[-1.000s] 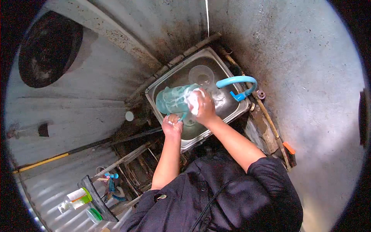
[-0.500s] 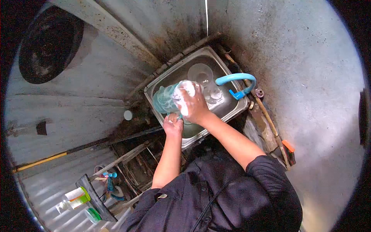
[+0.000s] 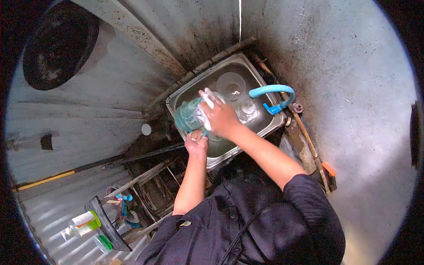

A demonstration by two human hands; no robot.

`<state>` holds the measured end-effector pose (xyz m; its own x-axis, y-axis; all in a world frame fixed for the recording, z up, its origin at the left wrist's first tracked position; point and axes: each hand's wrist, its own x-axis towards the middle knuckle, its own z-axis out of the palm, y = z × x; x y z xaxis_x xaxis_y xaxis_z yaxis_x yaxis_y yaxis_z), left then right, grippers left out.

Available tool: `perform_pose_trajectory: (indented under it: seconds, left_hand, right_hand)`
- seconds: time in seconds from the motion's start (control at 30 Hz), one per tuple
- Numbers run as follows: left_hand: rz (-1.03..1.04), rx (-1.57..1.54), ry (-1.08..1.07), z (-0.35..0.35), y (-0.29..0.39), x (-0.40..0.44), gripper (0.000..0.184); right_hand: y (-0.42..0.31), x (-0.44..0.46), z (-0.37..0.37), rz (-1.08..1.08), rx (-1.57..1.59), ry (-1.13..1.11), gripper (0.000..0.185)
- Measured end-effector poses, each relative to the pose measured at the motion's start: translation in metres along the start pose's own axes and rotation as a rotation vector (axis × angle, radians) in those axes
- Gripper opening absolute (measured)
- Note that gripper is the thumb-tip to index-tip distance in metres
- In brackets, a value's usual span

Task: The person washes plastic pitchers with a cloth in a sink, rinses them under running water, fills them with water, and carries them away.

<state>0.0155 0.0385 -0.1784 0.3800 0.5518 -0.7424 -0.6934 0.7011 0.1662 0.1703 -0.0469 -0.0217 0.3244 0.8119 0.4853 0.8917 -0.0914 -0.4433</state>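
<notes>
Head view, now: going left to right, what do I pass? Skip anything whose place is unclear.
Dark round object on the wall, white round object, teal jug, clear bowl, blue faucet, orange object.

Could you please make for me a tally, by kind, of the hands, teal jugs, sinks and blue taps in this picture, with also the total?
Hands: 2 (left hand, right hand)
Teal jugs: 1 (teal jug, partly hidden)
Sinks: 1 (metal sink)
Blue taps: 1 (blue tap)
Total: 5
</notes>
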Motion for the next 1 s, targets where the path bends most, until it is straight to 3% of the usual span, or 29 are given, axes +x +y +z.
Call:
perform_pose_trajectory:
  seconds: [0.07, 0.1, 0.17, 0.23, 0.27, 0.33, 0.4, 0.47, 0.57, 0.63, 0.7, 0.8, 0.93, 0.97, 1.0]
  left_hand:
    - [-0.008, -0.046, 0.006, 0.012, -0.003, -0.017, 0.034]
    - [0.020, -0.005, 0.032, 0.016, -0.005, -0.021, 0.033]
    - [0.070, 0.079, 0.082, 0.023, -0.013, -0.028, 0.032]
    - [-0.006, 0.040, -0.026, 0.021, -0.012, -0.036, 0.032]
    - [-0.046, 0.020, -0.084, 0.022, -0.013, -0.038, 0.032]
    - [0.038, 0.096, 0.147, 0.076, -0.039, -0.071, 0.032]
    - [0.068, 0.153, 0.223, 0.086, -0.048, -0.082, 0.032]
    - [0.051, 0.171, 0.133, 0.063, -0.039, -0.070, 0.033]
    - [0.042, 0.158, -0.002, 0.033, -0.020, -0.044, 0.035]
    - [0.031, 0.132, -0.098, 0.038, -0.007, -0.045, 0.035]
    - [0.006, 0.138, -0.218, 0.038, 0.006, -0.046, 0.037]
    - [-0.004, 0.201, -0.240, 0.060, 0.006, -0.063, 0.038]
    - [0.076, 0.499, -0.456, 0.052, -0.003, -0.054, 0.036]
    - [0.140, 0.592, -0.397, 0.058, -0.011, -0.066, 0.032]
    - [0.256, 0.732, -0.404, 0.051, -0.014, -0.061, 0.031]
  right_hand:
    - [0.001, 0.010, -0.003, -0.022, -0.127, -0.193, 0.029]
    - [0.002, 0.012, 0.004, -0.141, -0.252, -0.259, 0.023]
    - [-0.005, 0.009, 0.013, -0.031, -0.304, -0.430, 0.024]
    - [-0.010, 0.004, 0.022, 0.013, -0.397, -0.599, 0.026]
    - [-0.014, 0.000, 0.030, 0.040, -0.431, -0.579, 0.027]
    - [-0.022, -0.008, 0.049, 0.094, -0.493, -0.537, 0.029]
    - [-0.014, -0.006, 0.061, 0.047, -0.341, -0.515, 0.030]
    - [-0.001, 0.003, 0.065, -0.038, -0.125, -0.564, 0.032]
    - [0.012, 0.009, 0.029, 0.012, -0.054, -0.560, 0.028]
    - [0.030, -0.005, 0.013, 0.103, -0.068, -0.395, 0.025]
    - [0.043, -0.022, 0.004, 0.433, 0.083, -0.383, 0.027]
    - [0.041, -0.027, -0.007, 0.730, 0.192, -0.474, 0.031]
    - [0.055, -0.023, 0.037, 0.711, 0.318, -0.237, 0.036]
    - [0.059, -0.026, 0.055, 0.667, 0.370, -0.040, 0.036]
    - [0.062, -0.020, 0.056, 0.710, 0.442, -0.027, 0.034]
